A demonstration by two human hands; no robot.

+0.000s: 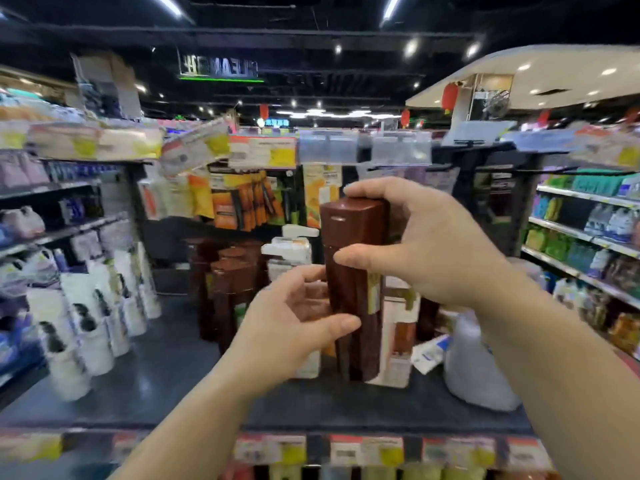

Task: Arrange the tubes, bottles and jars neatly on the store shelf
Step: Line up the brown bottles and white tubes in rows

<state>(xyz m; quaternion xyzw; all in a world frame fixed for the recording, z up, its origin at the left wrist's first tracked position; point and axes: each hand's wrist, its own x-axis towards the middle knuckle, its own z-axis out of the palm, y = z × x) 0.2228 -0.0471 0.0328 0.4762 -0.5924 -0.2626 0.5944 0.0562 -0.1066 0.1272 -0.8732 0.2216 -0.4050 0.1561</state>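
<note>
Shelf (166, 382) of dark metal fills the near part of the scene, and a strip of price tags (367, 450) runs along its near edge. On its left side stand rows of white tubes (93, 327), cap down. At the far middle stands a group of brown bottles (228, 285), and to the right of them some white pump bottles (289, 252). A pale plastic bag (474, 368) lies on the right part of the shelf. In the middle, a tall brown bottle (353, 271) is held upright above the shelf, near a white box (398, 341) behind it. The right hand (426, 244) grips its cap, fingers over the top and thumb on the near side. The left hand (287, 323) holds the bottle lower on its body, thumb in front, fingers curled behind. Both hands are clamped on the same bottle, close together but not touching.
</note>
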